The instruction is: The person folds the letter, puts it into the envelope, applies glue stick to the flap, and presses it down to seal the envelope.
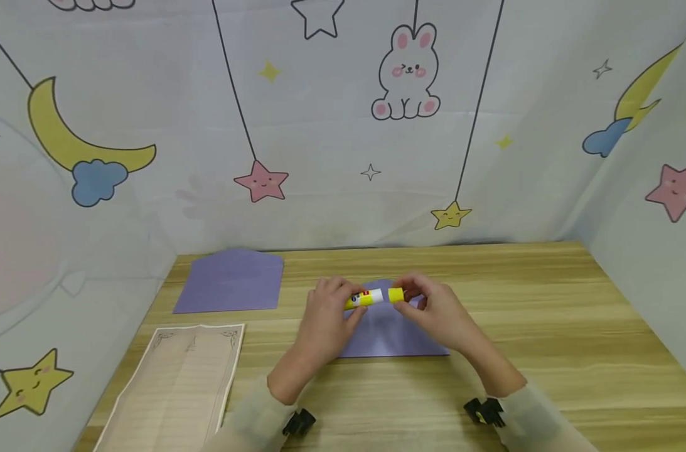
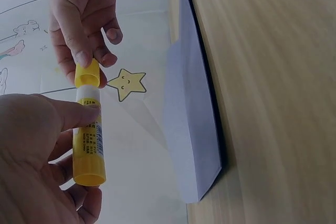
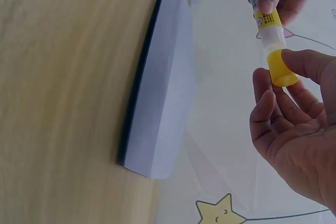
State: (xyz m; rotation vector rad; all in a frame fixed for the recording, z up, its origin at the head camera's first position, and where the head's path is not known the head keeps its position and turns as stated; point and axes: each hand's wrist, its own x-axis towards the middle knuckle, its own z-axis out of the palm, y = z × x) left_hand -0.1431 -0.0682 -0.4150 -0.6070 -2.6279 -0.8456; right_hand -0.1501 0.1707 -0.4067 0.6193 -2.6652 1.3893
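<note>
White cloth (image 1: pixel 331 125) with cartoon prints behind a wooden table (image 1: pixel 546 314).
At the table's far left corner lies a flat purple envelope (image 1: pixel 230 282); along the table's left side, a cream lined sheet (image 1: pixel 176 389) with ornamented corners. Above the table's far edge hang a printed white rabbit (image 1: pixel 408 78), pink star (image 1: pixel 262 182) and yellow star (image 1: pixel 451 216); beyond the table's left corner, a yellow moon (image 1: pixel 57 135) with a blue cloud (image 1: pixel 98 182).
</note>
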